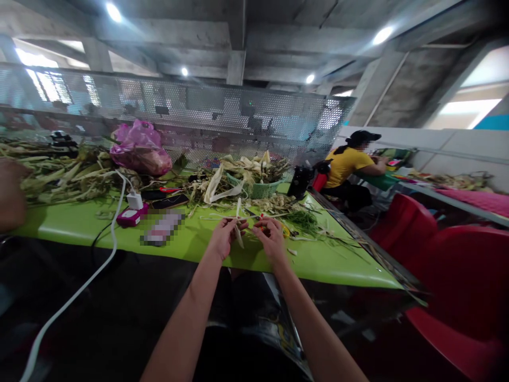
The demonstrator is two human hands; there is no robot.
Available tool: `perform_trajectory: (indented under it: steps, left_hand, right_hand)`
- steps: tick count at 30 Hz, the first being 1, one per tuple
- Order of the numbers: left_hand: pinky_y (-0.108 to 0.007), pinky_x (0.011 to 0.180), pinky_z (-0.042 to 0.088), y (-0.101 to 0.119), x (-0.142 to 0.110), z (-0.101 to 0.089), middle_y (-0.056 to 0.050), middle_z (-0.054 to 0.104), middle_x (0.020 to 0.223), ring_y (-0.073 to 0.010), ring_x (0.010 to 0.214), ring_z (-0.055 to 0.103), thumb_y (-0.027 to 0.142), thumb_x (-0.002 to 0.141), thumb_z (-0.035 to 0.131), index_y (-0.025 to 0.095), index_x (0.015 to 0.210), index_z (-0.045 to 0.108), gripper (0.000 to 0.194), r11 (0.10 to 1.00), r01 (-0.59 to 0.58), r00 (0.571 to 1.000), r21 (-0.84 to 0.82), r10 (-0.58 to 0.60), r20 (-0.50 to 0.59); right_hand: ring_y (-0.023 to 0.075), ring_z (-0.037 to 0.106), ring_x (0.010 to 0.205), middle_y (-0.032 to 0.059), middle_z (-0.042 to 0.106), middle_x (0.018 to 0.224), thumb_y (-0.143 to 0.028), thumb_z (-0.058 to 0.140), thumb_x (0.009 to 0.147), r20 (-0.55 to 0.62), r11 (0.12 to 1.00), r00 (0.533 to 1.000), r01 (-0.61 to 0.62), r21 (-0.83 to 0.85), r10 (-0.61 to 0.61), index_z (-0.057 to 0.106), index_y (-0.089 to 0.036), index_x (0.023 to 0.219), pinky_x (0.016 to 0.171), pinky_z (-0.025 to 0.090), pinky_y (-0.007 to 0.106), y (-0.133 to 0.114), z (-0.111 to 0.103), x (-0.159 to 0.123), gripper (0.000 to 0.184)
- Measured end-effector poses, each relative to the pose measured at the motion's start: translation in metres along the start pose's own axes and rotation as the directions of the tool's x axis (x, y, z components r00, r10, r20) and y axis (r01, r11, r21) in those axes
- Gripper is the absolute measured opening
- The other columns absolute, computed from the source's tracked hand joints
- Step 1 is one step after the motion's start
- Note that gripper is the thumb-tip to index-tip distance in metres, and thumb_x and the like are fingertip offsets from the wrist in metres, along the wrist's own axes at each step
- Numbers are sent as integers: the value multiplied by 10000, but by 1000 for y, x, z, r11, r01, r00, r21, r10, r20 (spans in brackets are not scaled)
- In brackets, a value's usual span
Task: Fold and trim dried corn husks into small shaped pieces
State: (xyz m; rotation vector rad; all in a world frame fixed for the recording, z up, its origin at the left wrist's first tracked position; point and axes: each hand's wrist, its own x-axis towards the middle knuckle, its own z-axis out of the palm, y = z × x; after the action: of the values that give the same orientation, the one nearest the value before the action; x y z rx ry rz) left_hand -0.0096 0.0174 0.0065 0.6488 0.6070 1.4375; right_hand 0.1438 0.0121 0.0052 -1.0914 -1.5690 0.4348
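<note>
Over the front of the green table, my left hand (pixel 225 237) pinches a pale strip of dried corn husk (pixel 239 208). One end of that strip points up and the other hangs below the fingers. A thin pale strand runs sideways across it, just above both hands. Close by on the right, my right hand (pixel 272 239) has its fingertips pressed together; what they hold is too small to make out. A yellow ring-shaped thing (pixel 286 230) shows partly behind that hand. Beyond the hands, a green basket (pixel 260 190) is heaped with dried corn husks (pixel 250 167).
A blurred phone-like item (pixel 163 228), a magenta power socket (pixel 132 215) with a white cable, a dark phone (pixel 170 201) and a pink plastic bag (pixel 141 148) are on the left. Green shreds (pixel 304 220) lie right. Red chairs (pixel 457 265) and a person in yellow (pixel 348 164) are beyond.
</note>
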Motion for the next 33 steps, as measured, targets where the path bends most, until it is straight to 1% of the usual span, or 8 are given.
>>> perform_trajectory:
  steps: [5,12,15,17,21,24,29,33]
  left_hand:
    - [-245,677,537,3,-2,-1,-79,718,886,-159,783,694,176,771,647,139,880,582,132,997,-11,1000,-76,11,-5]
    - [-243,671,531,-1,0,-1,-61,712,768,-134,673,682,151,751,658,123,830,585,111,994,-38,999,-98,35,-29]
    - [-240,659,528,-2,1,-1,-59,712,775,-132,677,682,147,765,639,132,845,573,105,994,-54,998,-92,50,-40]
    - [-251,673,532,-2,1,-1,-67,716,814,-141,718,688,154,777,624,137,855,565,99,994,-60,997,-89,56,-50]
    - [-261,684,533,-3,2,-1,-64,714,841,-147,742,686,174,764,637,145,855,570,117,995,-68,996,-71,64,-54]
    - [-244,661,521,-4,4,-1,-57,706,778,-138,698,671,197,724,675,137,828,594,145,996,-76,996,-46,74,-40]
    - [-226,665,494,-6,7,0,-29,688,708,-126,672,650,207,657,728,146,788,602,192,994,-106,994,-11,105,-25]
    - [-266,700,492,-7,6,0,-17,686,743,-139,686,649,207,619,756,159,823,576,277,996,-94,996,-4,94,0]
  right_hand:
    - [189,593,703,35,675,790,-360,612,769,205,998,979,18,-53,-7,674,-182,870,652,449,299,4,6,1,214]
    - [174,576,643,9,638,684,-296,585,784,268,989,962,85,-119,-50,659,-184,765,609,430,280,-3,5,-3,136]
    - [190,580,691,31,640,744,-275,601,770,242,982,967,117,-149,-79,662,-185,788,642,447,303,-7,4,-5,110]
    - [212,583,778,74,635,910,-258,615,755,169,974,980,136,-180,-106,663,-185,909,666,462,324,-11,4,-8,177]
    - [247,538,1025,88,546,1152,-192,591,773,68,893,955,293,-343,-287,607,-263,1133,775,479,359,-23,5,-15,367]
    - [238,523,1074,59,554,1164,-144,582,780,185,798,903,429,-423,-387,607,-305,1137,862,442,369,-31,7,-18,392]
    - [235,537,1035,37,624,1126,-169,575,824,348,702,834,549,-453,-428,639,-311,1095,845,383,367,-31,10,-19,313]
    - [219,551,898,29,686,948,-243,564,865,336,727,840,539,-427,-425,688,-290,985,819,360,357,-31,10,-16,179]
